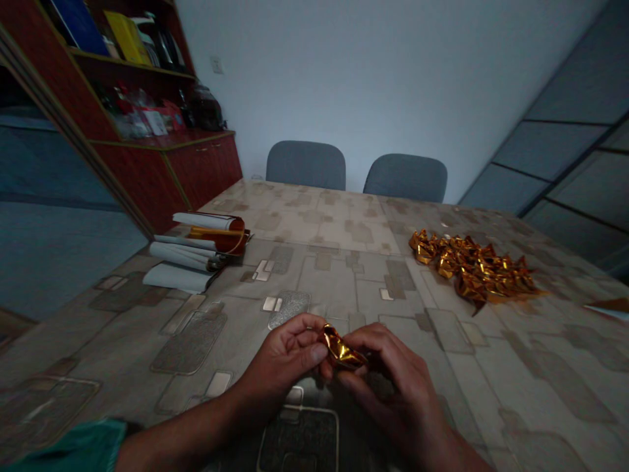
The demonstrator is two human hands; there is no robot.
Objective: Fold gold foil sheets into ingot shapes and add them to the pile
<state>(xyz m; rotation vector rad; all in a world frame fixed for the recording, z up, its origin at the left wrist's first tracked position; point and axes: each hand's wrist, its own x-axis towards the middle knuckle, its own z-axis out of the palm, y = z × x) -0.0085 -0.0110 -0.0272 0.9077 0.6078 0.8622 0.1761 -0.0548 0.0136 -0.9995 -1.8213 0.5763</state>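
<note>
A small folded piece of shiny gold foil [343,349] is held between both hands, low in the middle of the head view. My left hand [289,351] pinches its left end between thumb and fingers. On its right end, the thumb and fingers of my right hand [393,373] are closed. Several folded gold foil pieces [472,265] lie in a cluster on the table at the right. At the left of the table is a stack of curled sheets [189,255], pale on the outside with orange-gold showing inside.
The table [329,262] has a patterned cover. Two grey chairs [305,164] stand at its far side, before a wall. A red-brown cabinet [196,164] with shelves is at the back left. Another sheet [609,307] lies near the right edge.
</note>
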